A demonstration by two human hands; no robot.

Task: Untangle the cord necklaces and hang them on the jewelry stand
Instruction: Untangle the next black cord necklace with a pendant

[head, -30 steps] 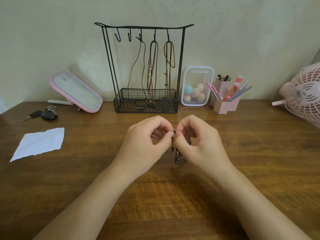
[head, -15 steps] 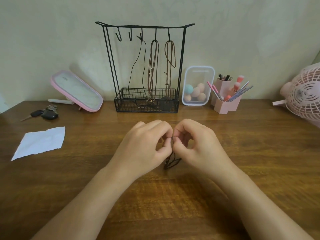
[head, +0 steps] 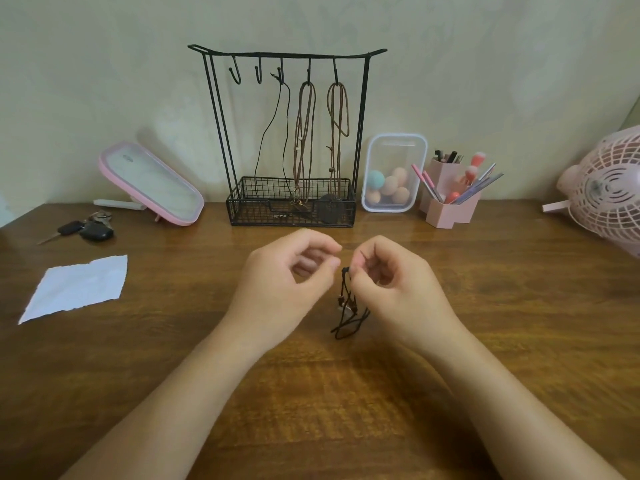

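Pinched at its top knot by the right hand [head: 394,289], a black cord necklace [head: 346,306] is held just above the wooden table [head: 519,323], its lower loops bunched and tangled. Left hand [head: 280,285] is curled just beside the knot, no hold seen. On the jewelry stand [head: 291,213] behind, three necklaces are hung: thin black one [head: 266,126], two brown [head: 306,126]. Two hooks [head: 235,72] are free. Judged mostly done; this cord is left to be untangled and hung.
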